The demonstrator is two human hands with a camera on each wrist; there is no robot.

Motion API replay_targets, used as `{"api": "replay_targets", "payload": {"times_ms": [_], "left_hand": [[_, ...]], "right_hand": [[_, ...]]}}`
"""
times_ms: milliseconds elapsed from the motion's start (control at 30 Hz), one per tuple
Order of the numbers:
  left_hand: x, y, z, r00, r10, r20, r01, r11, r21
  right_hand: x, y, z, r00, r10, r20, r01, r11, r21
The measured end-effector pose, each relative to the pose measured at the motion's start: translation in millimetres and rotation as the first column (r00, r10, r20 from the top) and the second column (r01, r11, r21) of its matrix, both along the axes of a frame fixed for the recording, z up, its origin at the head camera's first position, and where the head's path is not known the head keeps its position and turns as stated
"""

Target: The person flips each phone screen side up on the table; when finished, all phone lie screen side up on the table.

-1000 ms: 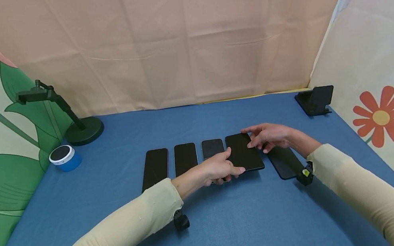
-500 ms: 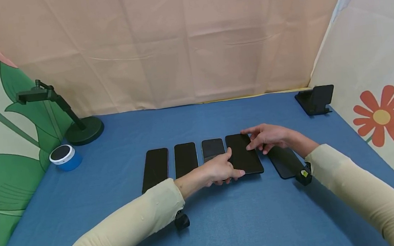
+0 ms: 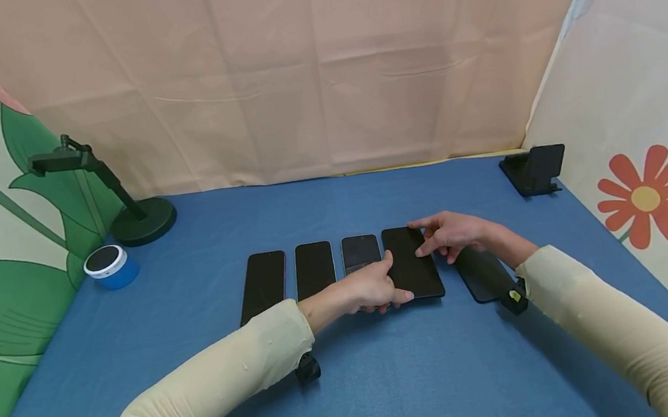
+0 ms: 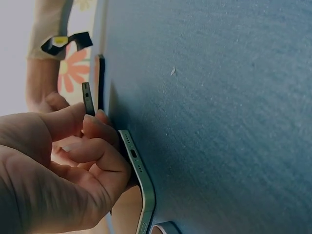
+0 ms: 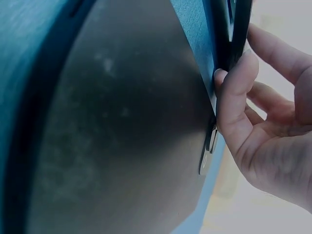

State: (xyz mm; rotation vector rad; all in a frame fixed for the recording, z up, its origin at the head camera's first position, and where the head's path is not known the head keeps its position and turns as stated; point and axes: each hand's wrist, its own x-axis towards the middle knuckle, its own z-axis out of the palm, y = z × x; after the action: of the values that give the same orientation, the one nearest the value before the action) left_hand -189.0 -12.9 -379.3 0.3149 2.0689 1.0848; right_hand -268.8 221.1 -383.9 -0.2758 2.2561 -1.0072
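Observation:
Both hands hold a black phone (image 3: 413, 268), screen up, fourth from the left in a row of phones on a blue cloth. My left hand (image 3: 373, 286) pinches its near left corner between thumb and fingers. In the left wrist view, the charging-port end of that phone (image 4: 87, 97) shows raised off the cloth. My right hand (image 3: 455, 233) grips its right edge, thumb on the screen. Partly behind the left hand lies a phone with a pale edge (image 3: 361, 250). Beside the right hand is another dark phone (image 3: 480, 274), which fills much of the right wrist view.
Two more phones, one dark (image 3: 264, 284) and one light-edged (image 3: 314, 268), lie to the left. A black desk lamp (image 3: 142, 222) and a blue-and-white round container (image 3: 111, 267) stand at the back left. At the back right is a black folding stand (image 3: 536, 170).
The near end of the held phone has come down slightly toward the cloth, and its lower right corner has shifted a little left. Both hands keep their hold, the right drifting slightly left.

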Motion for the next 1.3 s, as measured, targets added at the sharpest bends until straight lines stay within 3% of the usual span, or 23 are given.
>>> {"api": "replay_targets", "payload": {"times_ms": [533, 800, 867, 900, 967, 1000, 1067, 1100, 1133, 1200, 1300], "left_hand": [[-7.3, 2.9, 4.4, 0.996, -0.039, 0.080, 0.041, 0.999, -0.021], [-10.4, -0.3, 8.2, 0.997, -0.061, 0.040, 0.064, 0.995, -0.080], [-11.2, -0.8, 9.5, 0.997, -0.074, -0.002, 0.073, 0.990, -0.119], [-11.2, -0.5, 10.0, 0.994, -0.099, -0.053, 0.089, 0.983, -0.160], [-10.2, 1.4, 10.4, 0.966, -0.177, -0.189, 0.120, 0.952, -0.281], [-9.0, 2.8, 10.8, 0.941, -0.221, -0.254, 0.123, 0.928, -0.352], [-5.6, 6.0, 10.3, 0.876, -0.323, -0.357, 0.113, 0.858, -0.500], [-3.5, 7.5, 9.7, 0.844, -0.369, -0.390, 0.100, 0.822, -0.561], [-1.5, 8.9, 9.1, 0.824, -0.398, -0.403, 0.088, 0.793, -0.603], [1.9, 11.2, 7.6, 0.801, -0.436, -0.409, 0.072, 0.750, -0.658], [5.1, 13.3, 4.5, 0.775, -0.469, -0.424, 0.052, 0.715, -0.698]], "right_hand": [[1.1, -1, 0.7, 1.000, -0.001, -0.015, 0.001, 1.000, 0.021], [1.4, 1, -0.6, 0.999, 0.008, -0.033, -0.008, 1.000, 0.014], [1.5, 2, -0.4, 0.999, 0.009, -0.037, -0.009, 1.000, 0.009], [1.4, 2, -0.3, 0.999, 0.008, -0.040, -0.008, 1.000, 0.007], [0.9, 2, -0.6, 0.999, 0.004, -0.050, -0.004, 1.000, 0.004], [0.7, 2, -0.9, 0.998, 0.006, -0.058, -0.006, 1.000, 0.002], [0.3, 2, -1.7, 0.997, 0.009, -0.075, -0.009, 1.000, 0.000], [0.1, 2, -2.0, 0.996, 0.010, -0.086, -0.010, 1.000, 0.000], [0.0, 2, -2.2, 0.995, 0.013, -0.096, -0.013, 1.000, -0.001], [0.1, 2, -2.5, 0.993, 0.017, -0.116, -0.018, 1.000, 0.000], [0.6, 1, -3.0, 0.990, 0.017, -0.137, -0.016, 1.000, 0.006]]}}
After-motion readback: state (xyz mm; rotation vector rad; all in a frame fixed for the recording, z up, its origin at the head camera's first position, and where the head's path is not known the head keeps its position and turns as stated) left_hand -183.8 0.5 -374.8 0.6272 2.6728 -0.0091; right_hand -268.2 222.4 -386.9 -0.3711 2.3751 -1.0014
